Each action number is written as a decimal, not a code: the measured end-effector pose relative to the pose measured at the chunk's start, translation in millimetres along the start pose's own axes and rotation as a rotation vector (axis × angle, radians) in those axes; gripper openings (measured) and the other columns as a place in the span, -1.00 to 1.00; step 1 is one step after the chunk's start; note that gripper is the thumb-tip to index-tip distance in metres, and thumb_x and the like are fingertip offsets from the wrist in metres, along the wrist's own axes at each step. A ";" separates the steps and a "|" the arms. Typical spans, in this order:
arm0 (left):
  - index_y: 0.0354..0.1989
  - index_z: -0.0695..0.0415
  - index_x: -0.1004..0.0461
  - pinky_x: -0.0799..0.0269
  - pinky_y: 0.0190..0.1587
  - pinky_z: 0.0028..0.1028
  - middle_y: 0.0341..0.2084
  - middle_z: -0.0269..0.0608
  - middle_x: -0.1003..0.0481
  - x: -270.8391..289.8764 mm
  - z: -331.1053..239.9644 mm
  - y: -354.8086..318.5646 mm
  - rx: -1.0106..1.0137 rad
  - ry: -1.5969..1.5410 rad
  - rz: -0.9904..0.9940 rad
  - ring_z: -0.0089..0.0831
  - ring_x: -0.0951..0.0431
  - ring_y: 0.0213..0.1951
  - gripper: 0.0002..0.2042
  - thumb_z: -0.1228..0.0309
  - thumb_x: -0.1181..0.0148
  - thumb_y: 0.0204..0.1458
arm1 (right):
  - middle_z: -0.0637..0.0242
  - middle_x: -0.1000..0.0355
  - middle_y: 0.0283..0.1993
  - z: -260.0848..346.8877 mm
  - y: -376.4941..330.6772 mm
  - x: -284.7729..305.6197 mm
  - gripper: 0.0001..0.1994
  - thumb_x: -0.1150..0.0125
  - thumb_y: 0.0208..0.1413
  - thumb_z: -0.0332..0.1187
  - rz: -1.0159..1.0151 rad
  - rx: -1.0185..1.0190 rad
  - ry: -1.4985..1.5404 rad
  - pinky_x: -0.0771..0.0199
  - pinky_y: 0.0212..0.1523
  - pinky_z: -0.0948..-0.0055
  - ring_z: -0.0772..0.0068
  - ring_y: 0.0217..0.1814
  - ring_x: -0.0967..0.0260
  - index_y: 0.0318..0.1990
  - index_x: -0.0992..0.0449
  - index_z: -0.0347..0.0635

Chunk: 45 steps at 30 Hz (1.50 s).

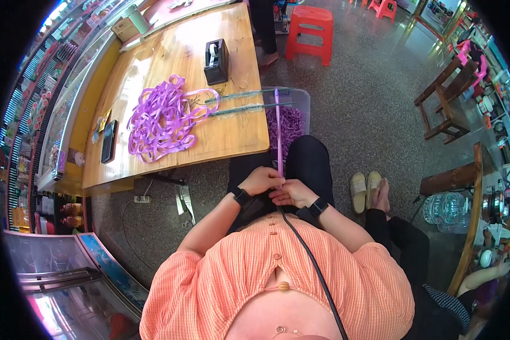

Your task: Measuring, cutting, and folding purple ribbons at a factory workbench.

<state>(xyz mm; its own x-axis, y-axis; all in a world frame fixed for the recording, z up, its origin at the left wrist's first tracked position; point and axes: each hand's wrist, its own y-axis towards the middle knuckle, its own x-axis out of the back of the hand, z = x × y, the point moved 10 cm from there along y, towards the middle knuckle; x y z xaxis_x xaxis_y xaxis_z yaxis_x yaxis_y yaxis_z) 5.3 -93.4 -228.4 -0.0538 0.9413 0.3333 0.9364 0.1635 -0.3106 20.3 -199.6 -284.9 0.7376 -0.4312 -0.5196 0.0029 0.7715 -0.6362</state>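
A thin purple stick [279, 130], which looks wrapped in ribbon, points away from me over my lap. Near its lower end, the fingers of my left hand [260, 180] are closed on it. My right hand [293, 194] meets the left one there, its fingers pinched around the same end; the exact grip is partly hidden. To the left, a loose heap of purple ribbon [161, 122] lies on the wooden table [232, 139]. Dark green thin stems [238, 109] rest by the heap and stick out past the table's right edge.
A clear plastic bin [305, 107] with purple pieces stands beside the table. On the tabletop are a black tape dispenser [216, 71] and a phone [109, 141]. A red stool [311, 31] stands ahead. Another person's feet [382, 195] are at the right, near wooden chairs [450, 105].
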 end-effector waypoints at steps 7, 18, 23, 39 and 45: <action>-0.25 0.23 -0.64 -0.48 -0.16 -0.51 -0.39 -0.33 -0.61 45.6 -4.6 12.7 -0.046 -0.302 -0.321 -0.57 -0.55 -0.31 -0.77 0.28 -0.35 0.16 | 0.10 -0.58 -0.11 4.2 0.8 -11.3 -0.67 -0.15 0.34 -0.22 0.034 -0.028 -0.032 -0.67 -0.09 0.33 0.24 -0.16 -0.60 0.11 -0.45 -0.25; -0.31 0.24 -0.61 -0.47 -0.23 -0.48 -0.44 -0.30 -0.60 73.8 -50.4 14.4 -0.189 -0.126 -0.545 -0.54 -0.54 -0.36 -0.82 0.35 -0.34 0.15 | 0.19 -0.50 0.05 144.0 -57.0 1.4 -0.56 -0.35 0.19 -0.30 -0.481 0.891 -0.617 -0.53 -0.07 0.49 0.45 -0.10 -0.53 0.17 -0.47 -0.31; -0.34 0.23 -0.61 -0.45 -0.25 -0.47 -0.48 -0.31 -0.58 72.8 -48.7 18.9 -0.243 -0.056 -0.562 -0.55 -0.52 -0.39 -0.86 0.40 -0.32 0.15 | 0.25 -0.56 -0.05 216.9 -59.8 -32.5 -0.75 -0.35 0.18 -0.39 -0.459 1.042 -0.642 -0.54 -0.08 0.49 0.48 -0.12 -0.54 -0.04 -0.58 -0.32; -0.31 0.22 -0.61 -0.49 -0.19 -0.40 -0.40 -0.25 -0.62 76.5 -40.3 14.1 -0.180 -0.133 -0.634 -0.40 -0.58 -0.32 -0.75 0.26 -0.42 0.08 | 0.29 -0.60 -0.19 264.8 -8.9 -21.5 -0.80 -0.31 0.20 -0.46 -0.322 0.943 -0.118 -0.49 -0.12 0.60 0.57 -0.16 -0.52 -0.07 -0.58 -0.36; -0.35 0.23 -0.61 -0.47 -0.23 -0.47 -0.47 -0.31 -0.59 74.3 -44.8 14.8 -0.217 -0.152 -0.632 -0.51 -0.54 -0.38 -0.79 0.32 -0.40 0.11 | 0.30 -0.58 -0.17 272.0 1.0 -17.7 -0.82 -0.27 0.22 -0.50 -0.329 0.927 -0.133 -0.55 -0.18 0.58 0.57 -0.20 -0.53 -0.04 -0.57 -0.30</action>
<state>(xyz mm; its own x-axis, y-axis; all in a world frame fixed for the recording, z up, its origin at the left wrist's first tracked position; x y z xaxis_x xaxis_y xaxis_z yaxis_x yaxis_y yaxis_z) 30.7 -34.4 -168.3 -0.6463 0.7180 0.2585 0.7565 0.6473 0.0934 191.0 -63.9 -121.1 0.6747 -0.6776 -0.2926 0.7063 0.7078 -0.0104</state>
